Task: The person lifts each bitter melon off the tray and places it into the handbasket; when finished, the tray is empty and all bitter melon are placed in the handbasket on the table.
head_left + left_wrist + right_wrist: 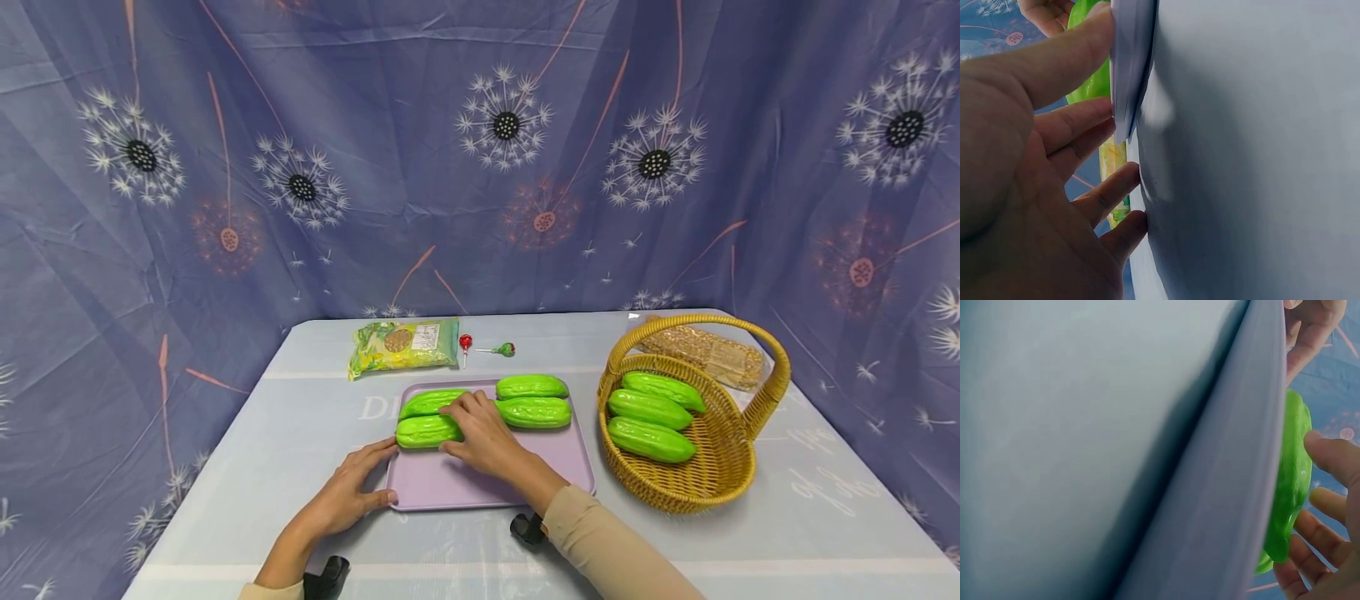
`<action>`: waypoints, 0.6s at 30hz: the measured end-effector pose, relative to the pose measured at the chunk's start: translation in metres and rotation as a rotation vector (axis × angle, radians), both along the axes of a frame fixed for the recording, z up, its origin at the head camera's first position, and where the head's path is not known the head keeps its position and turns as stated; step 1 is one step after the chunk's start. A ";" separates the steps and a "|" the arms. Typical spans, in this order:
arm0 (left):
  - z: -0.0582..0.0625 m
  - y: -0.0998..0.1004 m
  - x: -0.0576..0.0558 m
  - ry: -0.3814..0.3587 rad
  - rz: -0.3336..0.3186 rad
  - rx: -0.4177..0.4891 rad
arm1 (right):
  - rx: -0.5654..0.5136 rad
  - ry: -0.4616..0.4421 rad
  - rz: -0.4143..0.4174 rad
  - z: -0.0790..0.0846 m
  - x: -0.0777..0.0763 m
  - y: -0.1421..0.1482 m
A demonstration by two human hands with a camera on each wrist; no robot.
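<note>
A lilac tray (450, 489) lies on the table with two pairs of plump, ridged green bitter melons on it. My right hand (487, 437) is over the front-left bitter melon (423, 432), thumb on its near side and fingers bent over its far side, hiding its right end. In the right wrist view, thumb and fingers straddle this bitter melon (1294, 469). Behind it lies another bitter melon (431, 402), partly covered by the fingers. My left hand (341, 492) rests along the tray's left edge, its fairly straight fingers and thumb touching the rim (1125, 75).
On the right stands a wicker basket (731, 467) with a tall handle, holding three bitter melons (651, 439). Behind it lies a clear bag of grain (708, 350). A green-yellow packet (405, 346), a red lollipop (466, 342) and a green lollipop (507, 349) lie behind the tray.
</note>
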State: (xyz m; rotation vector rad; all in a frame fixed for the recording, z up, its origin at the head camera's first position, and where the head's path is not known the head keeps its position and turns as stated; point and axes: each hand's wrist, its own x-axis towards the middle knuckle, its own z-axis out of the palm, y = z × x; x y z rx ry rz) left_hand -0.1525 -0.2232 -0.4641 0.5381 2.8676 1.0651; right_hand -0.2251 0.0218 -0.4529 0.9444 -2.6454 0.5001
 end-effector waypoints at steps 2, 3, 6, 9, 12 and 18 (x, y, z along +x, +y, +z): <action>0.000 0.000 0.000 -0.001 0.001 0.002 | 0.000 0.000 -0.004 -0.001 -0.001 0.000; 0.000 0.001 0.000 -0.002 0.000 0.003 | 0.001 0.000 -0.006 -0.001 -0.001 0.000; 0.000 0.001 0.000 -0.010 0.003 0.003 | 0.007 0.001 -0.009 -0.002 -0.002 -0.001; -0.001 0.000 0.000 -0.005 0.000 0.000 | 0.017 0.002 -0.011 -0.003 -0.003 -0.002; -0.001 0.000 0.000 0.006 -0.006 0.000 | 0.019 0.007 -0.013 -0.004 -0.004 -0.002; 0.000 0.000 0.000 0.012 -0.010 0.001 | 0.012 0.025 -0.011 -0.005 -0.004 -0.003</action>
